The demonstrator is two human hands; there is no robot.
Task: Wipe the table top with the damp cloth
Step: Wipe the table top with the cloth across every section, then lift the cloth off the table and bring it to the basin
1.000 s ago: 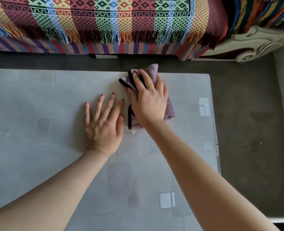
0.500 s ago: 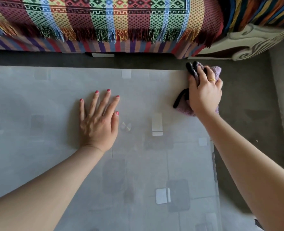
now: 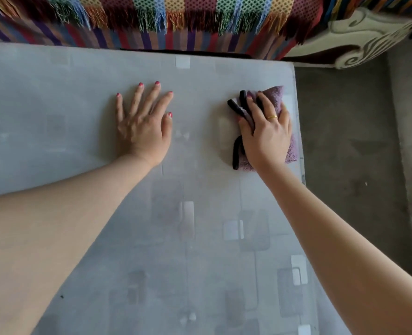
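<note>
A folded purple cloth (image 3: 276, 96) with black edging lies flat on the grey table top (image 3: 55, 97), close to its right edge. My right hand (image 3: 265, 131) presses down on the cloth, fingers spread over it and gripping its folds; a gold ring shows on one finger. My left hand (image 3: 143, 124) rests flat on the table top to the left of the cloth, fingers apart, holding nothing. About a hand's width of bare table separates the two hands.
A sofa (image 3: 200, 25) draped in a multicoloured fringed blanket runs along the table's far edge. Its carved cream armrest (image 3: 359, 39) stands at the upper right. Grey floor (image 3: 345, 141) lies beyond the table's right edge.
My right hand slid the cloth from the table's middle out to the far right corner, then back toward me along the right edge. My left hand stayed planted.
</note>
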